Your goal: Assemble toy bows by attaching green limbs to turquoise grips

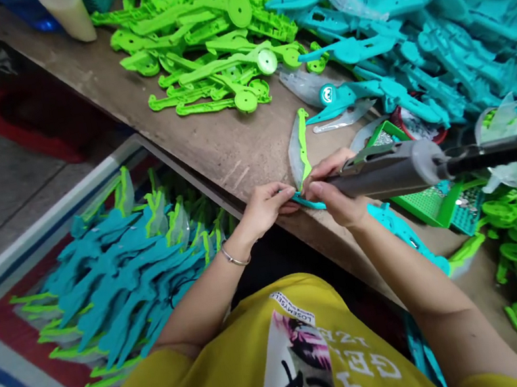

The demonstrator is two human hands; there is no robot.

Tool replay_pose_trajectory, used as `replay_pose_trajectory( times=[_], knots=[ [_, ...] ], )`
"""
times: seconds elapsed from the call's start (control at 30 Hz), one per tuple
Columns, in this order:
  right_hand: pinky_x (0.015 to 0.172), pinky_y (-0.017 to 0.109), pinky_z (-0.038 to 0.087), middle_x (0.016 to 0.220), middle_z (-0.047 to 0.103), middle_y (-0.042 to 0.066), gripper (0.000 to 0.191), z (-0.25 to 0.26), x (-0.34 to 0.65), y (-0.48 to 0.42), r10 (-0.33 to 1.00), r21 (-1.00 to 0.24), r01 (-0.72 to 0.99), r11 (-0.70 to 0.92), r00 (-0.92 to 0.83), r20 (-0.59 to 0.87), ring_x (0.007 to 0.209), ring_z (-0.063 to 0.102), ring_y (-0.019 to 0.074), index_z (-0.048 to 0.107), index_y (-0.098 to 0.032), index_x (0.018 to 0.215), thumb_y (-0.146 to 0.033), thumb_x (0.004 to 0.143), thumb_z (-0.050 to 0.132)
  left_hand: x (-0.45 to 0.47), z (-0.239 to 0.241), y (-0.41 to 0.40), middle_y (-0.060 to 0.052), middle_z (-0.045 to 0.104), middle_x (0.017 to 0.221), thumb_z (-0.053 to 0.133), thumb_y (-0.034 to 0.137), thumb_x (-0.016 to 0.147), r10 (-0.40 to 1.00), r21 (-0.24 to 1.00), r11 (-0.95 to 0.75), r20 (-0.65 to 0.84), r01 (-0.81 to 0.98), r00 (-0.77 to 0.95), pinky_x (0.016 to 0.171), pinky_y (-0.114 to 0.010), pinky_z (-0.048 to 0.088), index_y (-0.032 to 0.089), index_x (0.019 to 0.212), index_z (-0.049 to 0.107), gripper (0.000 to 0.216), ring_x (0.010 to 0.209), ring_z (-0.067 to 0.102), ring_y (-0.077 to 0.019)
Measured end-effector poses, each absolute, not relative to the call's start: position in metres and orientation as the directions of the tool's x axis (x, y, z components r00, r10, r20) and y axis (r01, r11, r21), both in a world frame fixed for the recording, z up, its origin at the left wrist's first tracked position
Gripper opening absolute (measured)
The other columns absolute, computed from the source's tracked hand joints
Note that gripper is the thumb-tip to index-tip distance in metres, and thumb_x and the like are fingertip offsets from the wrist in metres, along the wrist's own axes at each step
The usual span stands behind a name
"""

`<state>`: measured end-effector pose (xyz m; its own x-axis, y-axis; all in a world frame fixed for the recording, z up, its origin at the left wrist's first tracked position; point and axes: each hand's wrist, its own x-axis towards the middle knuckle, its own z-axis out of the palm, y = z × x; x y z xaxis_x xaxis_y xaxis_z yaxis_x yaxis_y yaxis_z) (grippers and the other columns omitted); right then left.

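Fingertips of the left hand (264, 208) pinch a slim turquoise plastic piece (311, 203) just beside the right hand (342, 205), its fingers wrapped around a grey cylindrical tool (385, 172) that could slip if that pinch slackens.

Smooth plastic parts (358, 50), matt tabletop (234, 141)

The yellow shirt (211, 378) at the near edge bears "LOSEMYSELF" on a white strip (293, 308); larger lettering (375, 364) is only partly legible.
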<state>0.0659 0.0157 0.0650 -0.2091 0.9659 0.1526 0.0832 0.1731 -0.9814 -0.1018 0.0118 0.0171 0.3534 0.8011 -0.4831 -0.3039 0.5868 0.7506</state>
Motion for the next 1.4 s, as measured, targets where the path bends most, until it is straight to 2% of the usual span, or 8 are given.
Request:
replay_pose_trajectory(
  times=[0.17, 0.4, 0.57, 0.9, 0.97, 1.1, 1.27, 1.4],
  knots=[
    [0.063, 0.032, 0.05, 0.066, 0.056, -0.003, 0.023, 0.078, 0.055, 0.025, 0.941, -0.977, 0.079, 0.199, -0.294, 0.168, 0.061, 0.054, 0.0133, 0.059, -0.022, 0.079, -0.043, 0.087, 0.066, -0.101, 0.015, 0.011, -0.003, 0.073, 0.076, 0.089, 0.048, 0.067, 0.829, 0.775, 0.549, -0.457, -0.312, 0.323, 0.072, -0.027, 0.062, 0.011, 0.083, 0.071, 0.044, 0.071, 0.072, -0.0159],
    [0.058, 0.032, 0.048, 0.062, 0.052, -0.002, 0.042, 0.084, 0.047, 0.037, 0.919, -0.976, 0.077, 0.203, -0.358, 0.163, 0.057, 0.049, 0.013, 0.052, -0.024, 0.067, -0.059, 0.075, 0.073, -0.104, 0.014, 0.014, -0.004, 0.073, 0.074, 0.088, 0.046, 0.065, 0.852, 0.819, 0.51, -0.439, -0.263, 0.287, 0.072, -0.03, 0.063, 0.011, 0.082, 0.072, 0.042, 0.071, 0.073, -0.0184],
    [0.059, 0.032, 0.053, 0.066, 0.057, -0.003, 0.043, 0.097, 0.073, 0.021, 0.969, -0.97, -0.023, 0.242, -0.046, 0.243, 0.058, 0.056, 0.0147, 0.06, -0.025, 0.096, -0.064, 0.081, 0.07, -0.107, 0.024, 0.02, -0.004, 0.075, 0.079, 0.088, 0.046, 0.066, 0.824, 0.831, 0.541, -0.493, -0.128, 0.279, 0.075, -0.031, 0.064, 0.013, 0.093, 0.068, 0.047, 0.073, 0.076, -0.019],
    [0.062, 0.034, 0.055, 0.067, 0.065, -0.005, 0.043, 0.101, 0.235, -0.051, 0.821, -0.959, 0.142, 0.246, 0.496, 0.284, 0.06, 0.064, 0.0169, 0.062, -0.03, 0.11, -0.04, 0.075, 0.084, -0.128, 0.04, 0.028, -0.004, 0.074, 0.08, 0.082, 0.059, 0.067, 0.783, 0.837, 0.483, -0.545, 0.259, 0.301, 0.081, -0.038, 0.063, 0.017, 0.093, 0.063, 0.053, 0.078, 0.076, -0.0234],
    [0.06, 0.034, 0.055, 0.07, 0.066, -0.004, 0.047, 0.093, 0.252, -0.063, 0.822, -0.968, 0.131, 0.213, 0.512, 0.25, 0.062, 0.064, 0.0177, 0.061, -0.029, 0.113, -0.039, 0.073, 0.084, -0.133, 0.05, 0.03, -0.007, 0.074, 0.082, 0.073, 0.064, 0.074, 0.825, 0.816, 0.314, -0.488, 0.486, 0.285, 0.08, -0.043, 0.062, 0.018, 0.093, 0.066, 0.05, 0.08, 0.075, -0.0271],
    [0.062, 0.033, 0.054, 0.073, 0.067, -0.004, 0.05, 0.083, 0.27, -0.073, 0.842, -0.98, 0.081, 0.179, 0.502, 0.195, 0.066, 0.065, 0.0171, 0.061, -0.026, 0.115, -0.037, 0.072, 0.084, -0.108, 0.081, 0.035, -0.01, 0.072, 0.099, 0.059, 0.06, 0.087, 0.954, 0.615, -0.187, -0.072, 0.766, 0.29, 0.087, -0.045, 0.055, 0.021, 0.093, 0.07, 0.041, 0.092, 0.069, -0.03],
    [0.063, 0.032, 0.053, 0.072, 0.068, -0.003, 0.047, 0.085, 0.276, -0.068, 0.855, -0.986, 0.093, 0.139, 0.491, 0.167, 0.066, 0.064, 0.016, 0.063, -0.023, 0.111, -0.035, 0.07, 0.084, 0.006, 0.095, 0.059, -0.007, 0.072, 0.092, 0.055, 0.033, 0.097, 0.709, 0.64, -0.629, 0.241, 0.44, 0.663, 0.086, -0.037, 0.051, 0.021, 0.094, 0.068, 0.018, 0.091, 0.066, -0.023],
    [0.061, 0.033, 0.054, 0.072, 0.068, -0.003, 0.044, 0.091, 0.276, -0.066, 0.877, -0.988, 0.108, 0.113, 0.457, 0.151, 0.063, 0.063, 0.015, 0.065, -0.022, 0.103, -0.036, 0.067, 0.085, 0.109, 0.074, 0.097, -0.008, 0.07, 0.093, 0.06, 0.011, 0.091, 0.577, 0.572, -0.75, 0.322, 0.331, 0.751, 0.086, -0.036, 0.049, 0.016, 0.092, 0.066, 0.007, 0.091, 0.064, -0.0216]
  ],
)
